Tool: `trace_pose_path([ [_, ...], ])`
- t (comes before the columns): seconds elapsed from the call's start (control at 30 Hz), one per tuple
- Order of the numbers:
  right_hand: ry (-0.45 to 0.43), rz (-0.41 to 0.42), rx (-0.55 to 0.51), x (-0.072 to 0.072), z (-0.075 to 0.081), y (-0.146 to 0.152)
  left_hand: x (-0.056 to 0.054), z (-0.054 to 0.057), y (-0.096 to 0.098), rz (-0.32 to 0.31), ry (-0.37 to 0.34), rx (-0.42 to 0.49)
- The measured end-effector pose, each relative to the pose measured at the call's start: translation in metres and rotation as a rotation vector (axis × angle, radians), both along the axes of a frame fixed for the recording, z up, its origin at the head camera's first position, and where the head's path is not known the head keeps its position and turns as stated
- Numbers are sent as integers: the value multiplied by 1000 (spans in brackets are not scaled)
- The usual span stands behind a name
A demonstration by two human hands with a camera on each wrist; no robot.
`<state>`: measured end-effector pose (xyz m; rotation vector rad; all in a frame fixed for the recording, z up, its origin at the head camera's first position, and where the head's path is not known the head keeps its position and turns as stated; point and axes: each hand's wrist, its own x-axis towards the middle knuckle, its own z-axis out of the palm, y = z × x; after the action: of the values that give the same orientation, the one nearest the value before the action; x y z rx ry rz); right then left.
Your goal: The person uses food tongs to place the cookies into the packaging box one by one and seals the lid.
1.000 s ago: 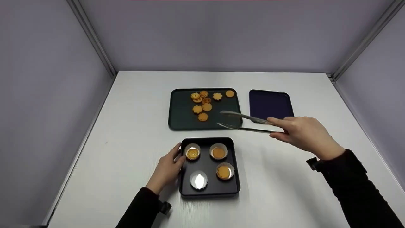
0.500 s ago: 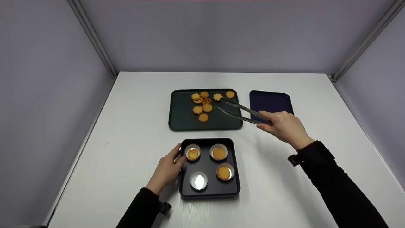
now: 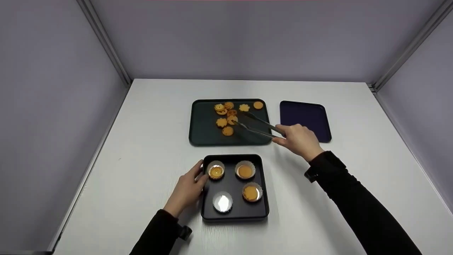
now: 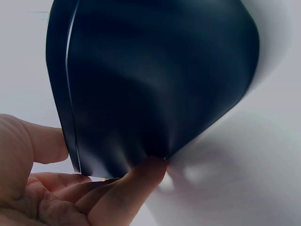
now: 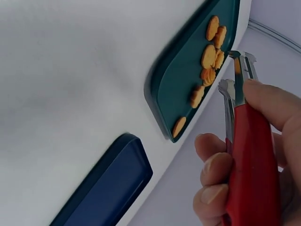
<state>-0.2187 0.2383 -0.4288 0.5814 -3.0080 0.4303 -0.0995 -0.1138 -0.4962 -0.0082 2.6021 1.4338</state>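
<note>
My right hand [image 3: 298, 141] holds red-handled metal tongs [image 5: 254, 160]. Their parted tips hover over the cookies on the dark green tray [image 3: 205, 136]. One arm of the tongs is by a round cookie [image 3: 232, 119], and a flower-shaped cookie [image 3: 244, 107] lies just beyond the other; contact cannot be told. My left hand [image 3: 187, 190] grips the left wall of a square black baking tray [image 3: 235, 210], thumb and fingers on either side of it. Inside that tray, three paper cups, one being the front right cup [image 3: 252, 192], each hold a cookie. The front left cup [image 3: 222, 202] shows only a shiny bottom.
A navy blue tray [image 3: 307, 120] lies right of the green one. More cookies, including a round cookie [image 3: 258, 105] at the far right corner, are spread over the green tray. Grey walls [image 3: 226, 42] enclose the white table [image 3: 148, 141] at the back and sides.
My right hand has moved left with the tongs, taking their tips from the green tray's right side to the cookies. My left hand and the black tray stay put.
</note>
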Motion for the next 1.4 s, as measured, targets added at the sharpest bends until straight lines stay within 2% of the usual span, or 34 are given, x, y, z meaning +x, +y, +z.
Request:
trace_pose_path([
  [0.3, -2, 8, 33, -6, -9, -15, 1, 0, -1, -10, 3, -9],
  [0.57, -41, -7, 76, -12, -14, -23, 0, 1, -1, -11, 19, -21],
  [0.77, -29, -13, 98, -16, -16, -28, 0, 0, 0, -9, 21, -19],
  [1.1, 67, 42, 102, -16, -22, -26, 1, -1, 0, -10, 9, 2],
  [1.4, 180, 99, 72, -5, -27, -5, 0, 0, 0, -8, 26, -11],
])
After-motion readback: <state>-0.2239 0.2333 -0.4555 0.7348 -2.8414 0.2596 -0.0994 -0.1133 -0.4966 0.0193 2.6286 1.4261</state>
